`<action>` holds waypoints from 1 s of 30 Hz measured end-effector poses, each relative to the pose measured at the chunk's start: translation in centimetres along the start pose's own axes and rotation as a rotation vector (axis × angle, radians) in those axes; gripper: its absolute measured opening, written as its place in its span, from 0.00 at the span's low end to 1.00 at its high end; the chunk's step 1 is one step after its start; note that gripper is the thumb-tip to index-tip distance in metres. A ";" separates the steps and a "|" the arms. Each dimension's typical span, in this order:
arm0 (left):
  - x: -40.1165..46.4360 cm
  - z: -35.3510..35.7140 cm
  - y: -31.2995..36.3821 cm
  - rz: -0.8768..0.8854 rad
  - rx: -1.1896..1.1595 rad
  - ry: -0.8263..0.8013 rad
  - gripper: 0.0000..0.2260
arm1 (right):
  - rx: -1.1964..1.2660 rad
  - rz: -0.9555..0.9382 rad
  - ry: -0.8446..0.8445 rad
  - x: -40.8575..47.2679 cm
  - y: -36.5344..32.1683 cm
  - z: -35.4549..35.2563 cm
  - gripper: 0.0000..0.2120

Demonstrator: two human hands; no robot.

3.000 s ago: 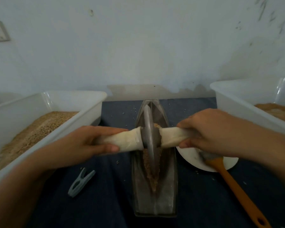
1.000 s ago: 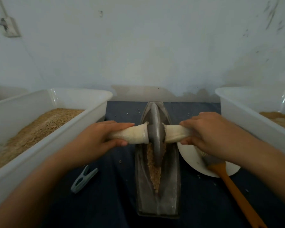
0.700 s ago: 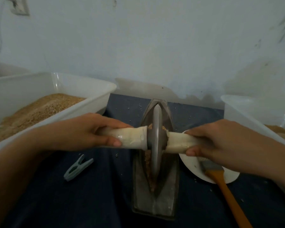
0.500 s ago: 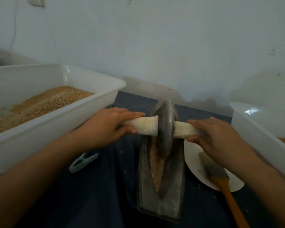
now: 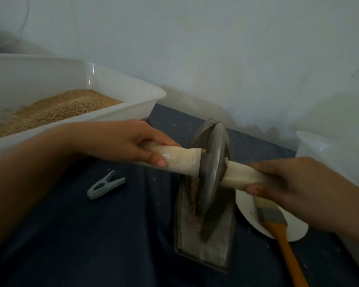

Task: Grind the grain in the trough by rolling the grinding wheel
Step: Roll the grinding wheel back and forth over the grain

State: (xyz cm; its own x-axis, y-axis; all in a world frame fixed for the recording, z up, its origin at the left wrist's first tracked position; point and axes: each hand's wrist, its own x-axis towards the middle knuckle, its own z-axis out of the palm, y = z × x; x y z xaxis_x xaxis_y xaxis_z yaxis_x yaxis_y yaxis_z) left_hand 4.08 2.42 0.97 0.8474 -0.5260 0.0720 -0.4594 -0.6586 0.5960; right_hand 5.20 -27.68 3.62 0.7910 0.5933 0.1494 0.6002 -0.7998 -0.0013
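one grinding wheel in one trough — left hand, right hand gripping.

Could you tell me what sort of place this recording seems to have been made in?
Probably a makeshift grain-grinding bench against a bare wall, not a kitchen: a metal trough with a grinding wheel sits on dark cloth, beside a white tub of grain.
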 end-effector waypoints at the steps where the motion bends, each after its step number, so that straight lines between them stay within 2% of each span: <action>1: 0.5 0.5 -0.2 -0.021 0.047 0.085 0.18 | -0.014 0.032 0.041 0.7 0.3 0.7 0.21; 4: 1.9 2.3 -0.7 -0.066 0.330 0.320 0.22 | -0.076 0.118 0.185 2.0 0.7 2.6 0.21; 7: 2.4 2.9 -0.9 -0.036 0.435 0.415 0.23 | -0.100 0.102 0.239 2.1 0.7 3.4 0.21; 10: 1.8 2.1 -0.6 -0.031 0.282 0.321 0.21 | -0.149 0.049 0.148 1.4 0.4 2.3 0.18; 13: 0.4 0.6 0.0 0.021 0.025 0.112 0.20 | -0.101 0.014 -0.020 0.4 0.0 0.1 0.16; 15: -0.3 -0.1 0.5 0.065 -0.045 -0.002 0.21 | -0.030 0.005 -0.092 -0.7 -0.5 -1.3 0.21; 17: -0.6 -0.4 0.7 0.081 -0.070 -0.037 0.21 | -0.005 0.001 -0.130 -1.3 -0.7 -1.9 0.28; 18: -0.5 -0.4 0.7 0.078 -0.067 -0.028 0.21 | 0.003 0.007 -0.131 -1.2 -0.8 -1.8 0.28; 21: 0.3 0.6 0.1 0.032 0.055 0.105 0.18 | -0.040 0.033 -0.004 0.3 -0.2 0.2 0.19; 24: 1.8 2.4 -0.7 -0.058 0.355 0.338 0.21 | -0.141 0.081 0.213 2.1 0.6 2.8 0.20; 26: 2.5 3.3 -1.1 -0.028 0.519 0.447 0.22 | -0.134 0.110 0.271 2.5 1.0 3.8 0.21; 28: 2.7 3.2 -1.1 0.010 0.519 0.463 0.22 | -0.135 0.099 0.270 2.3 1.0 3.7 0.20; 30: 2.3 2.5 -0.9 0.005 0.404 0.395 0.22 | -0.159 0.070 0.210 1.8 0.7 3.0 0.17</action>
State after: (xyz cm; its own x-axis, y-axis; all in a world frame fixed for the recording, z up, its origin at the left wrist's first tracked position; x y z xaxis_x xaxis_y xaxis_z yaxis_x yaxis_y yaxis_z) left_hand 5.73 0.47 -1.37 0.8443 -0.3394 0.4147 -0.4635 -0.8509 0.2473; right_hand 7.41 -26.86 0.90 0.7777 0.5178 0.3563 0.5059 -0.8521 0.1342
